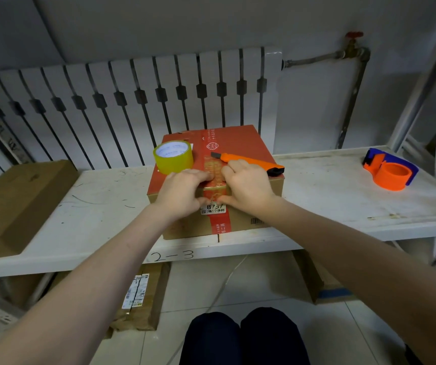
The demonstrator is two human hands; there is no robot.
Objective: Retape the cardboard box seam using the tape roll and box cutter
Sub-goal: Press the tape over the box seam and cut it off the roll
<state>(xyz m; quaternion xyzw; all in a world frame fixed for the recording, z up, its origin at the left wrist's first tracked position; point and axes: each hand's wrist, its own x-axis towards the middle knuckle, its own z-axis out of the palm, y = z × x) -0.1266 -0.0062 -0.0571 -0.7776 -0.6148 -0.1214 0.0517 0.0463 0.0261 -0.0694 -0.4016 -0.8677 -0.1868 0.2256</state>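
Note:
A cardboard box (pixel 240 143) with a red top stands on the white shelf, a red tape strip (pixel 213 156) running along its middle seam and down the front face. A yellowish tape roll (pixel 173 156) sits on the box's left side. An orange box cutter (pixel 248 160) lies across the right side. My left hand (pixel 182 191) and my right hand (pixel 247 184) press on the near top edge, one on each side of the strip, fingers on top and thumbs on the front face. Neither hand holds a tool.
The white shelf (pixel 343 191) carries a flat brown carton (pixel 14 204) at left and an orange and blue tape dispenser (pixel 390 169) at right. A radiator (pixel 132 101) stands behind. More cartons (pixel 143 296) lie on the floor under the shelf, by my knees (pixel 240 335).

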